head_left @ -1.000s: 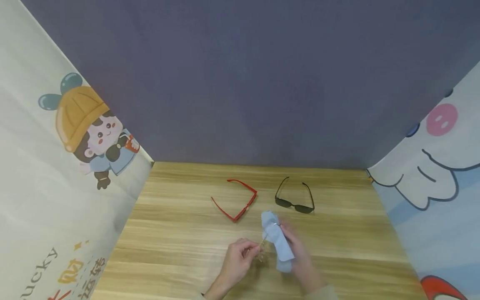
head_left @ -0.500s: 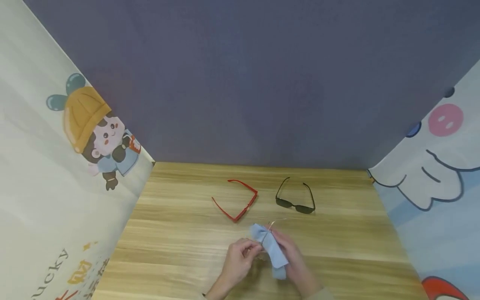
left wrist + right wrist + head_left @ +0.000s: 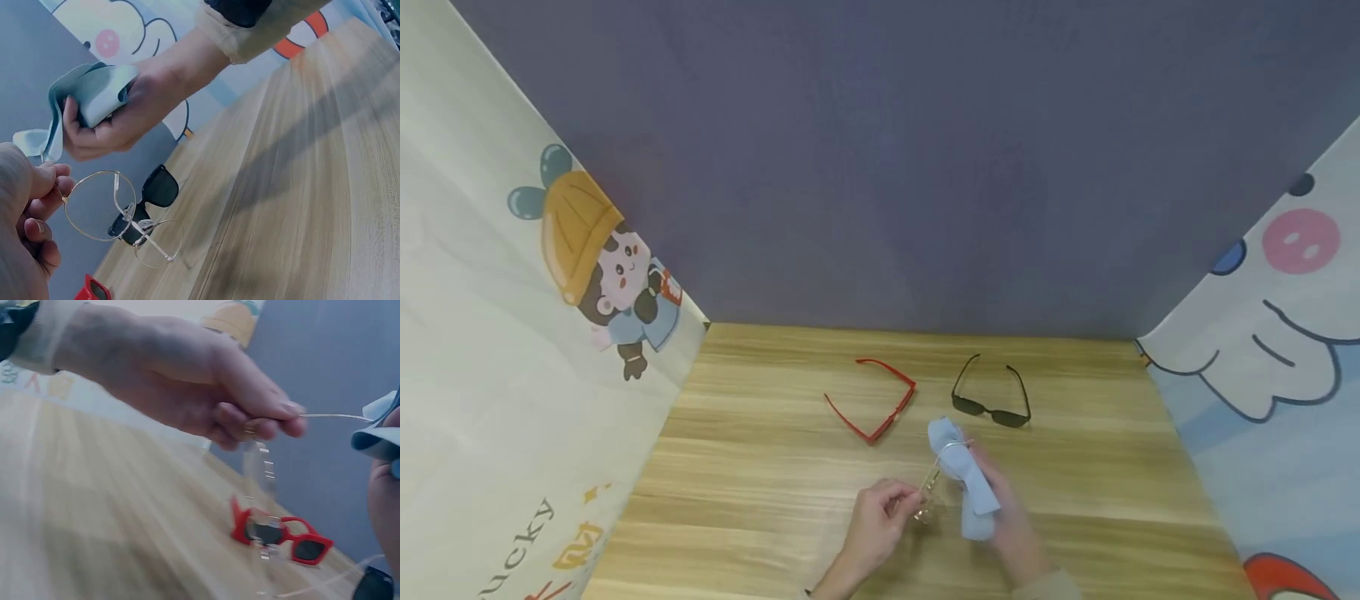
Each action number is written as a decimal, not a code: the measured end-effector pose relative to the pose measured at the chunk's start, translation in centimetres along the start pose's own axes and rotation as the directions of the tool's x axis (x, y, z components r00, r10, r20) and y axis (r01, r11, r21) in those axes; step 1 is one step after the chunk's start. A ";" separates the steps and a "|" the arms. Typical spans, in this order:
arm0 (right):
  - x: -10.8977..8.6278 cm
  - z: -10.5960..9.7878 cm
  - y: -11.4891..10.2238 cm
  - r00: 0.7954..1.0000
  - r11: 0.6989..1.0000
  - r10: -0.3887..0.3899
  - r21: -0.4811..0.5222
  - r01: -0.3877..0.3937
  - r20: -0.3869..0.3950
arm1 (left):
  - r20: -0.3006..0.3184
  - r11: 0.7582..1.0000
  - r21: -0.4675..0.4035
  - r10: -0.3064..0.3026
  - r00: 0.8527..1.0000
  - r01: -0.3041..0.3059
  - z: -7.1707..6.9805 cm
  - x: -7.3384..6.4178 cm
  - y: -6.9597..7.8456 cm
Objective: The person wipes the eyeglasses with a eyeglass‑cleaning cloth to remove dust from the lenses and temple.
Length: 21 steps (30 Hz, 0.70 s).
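Note:
My left hand [image 3: 880, 518] pinches a pair of gold wire-rimmed eyeglasses [image 3: 142, 226] near one hinge. The round lenses hang below the fingers, and one thin temple arm points up toward the cloth. A folded light blue cloth [image 3: 968, 473] is gripped in my right hand [image 3: 1006, 507], ahead and to the right of the left hand. The far end of that temple arm runs into the cloth, as the right wrist view shows; its tip is partly hidden there. Both hands are held above the wooden table [image 3: 760, 500].
Red-framed sunglasses [image 3: 891, 417] lie beyond my left hand with their arms unfolded. Black sunglasses [image 3: 991, 412] lie beyond the cloth, also unfolded. A dark grey panel [image 3: 880, 167] stands at the table's back, with cartoon-printed curtains on the left and right.
My right hand and the cloth came in toward the left hand, then slid back out along the temple arm, away and to the right. The left hand stays nearly in place, pinching the eyeglasses.

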State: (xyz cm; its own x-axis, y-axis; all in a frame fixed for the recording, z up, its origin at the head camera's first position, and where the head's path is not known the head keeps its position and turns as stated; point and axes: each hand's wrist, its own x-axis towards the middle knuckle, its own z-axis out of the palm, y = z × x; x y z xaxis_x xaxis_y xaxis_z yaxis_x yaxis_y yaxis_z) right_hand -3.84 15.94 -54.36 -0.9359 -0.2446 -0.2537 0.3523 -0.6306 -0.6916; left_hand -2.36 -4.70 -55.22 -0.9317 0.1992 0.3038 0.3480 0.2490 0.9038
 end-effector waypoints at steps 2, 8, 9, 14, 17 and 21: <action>-0.2 0.2 0.7 0.999 0.996 0.046 -0.079 -0.046 -0.012 | 0.005 1.000 -0.008 0.001 1.000 -0.001 0.0 0.0 -0.1; 0.3 0.4 2.1 0.974 0.990 0.129 -0.086 -0.115 0.187 | -0.017 1.000 0.003 0.026 1.000 -0.026 0.2 0.4 -0.2; 0.4 0.4 2.2 0.972 0.990 0.131 -0.084 -0.116 0.194 | -0.025 1.000 0.007 0.025 0.999 -0.025 0.2 0.4 -0.2; 0.6 0.2 2.2 0.987 0.986 0.121 -0.125 -0.108 0.101 | -0.015 1.000 -0.015 -0.023 1.000 0.023 0.3 0.5 -0.3; 0.7 0.1 1.7 0.994 0.987 0.108 -0.120 -0.105 0.018 | -0.007 0.999 -0.024 -0.035 0.999 0.034 0.4 0.4 -0.3; 0.7 -0.3 0.6 0.999 0.999 0.042 0.026 -0.042 0.003 | -0.006 1.000 -0.011 -0.027 1.000 0.027 0.4 0.4 -0.3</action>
State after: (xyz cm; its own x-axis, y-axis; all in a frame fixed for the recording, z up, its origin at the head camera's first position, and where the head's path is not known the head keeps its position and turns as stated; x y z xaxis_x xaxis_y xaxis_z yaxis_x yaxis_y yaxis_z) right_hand -4.31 15.64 -55.13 -0.9201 -0.2732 -0.2807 0.3916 -0.6386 -0.6625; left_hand -2.77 -4.28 -55.53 -0.9412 0.1873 0.2814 0.3219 0.2435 0.9149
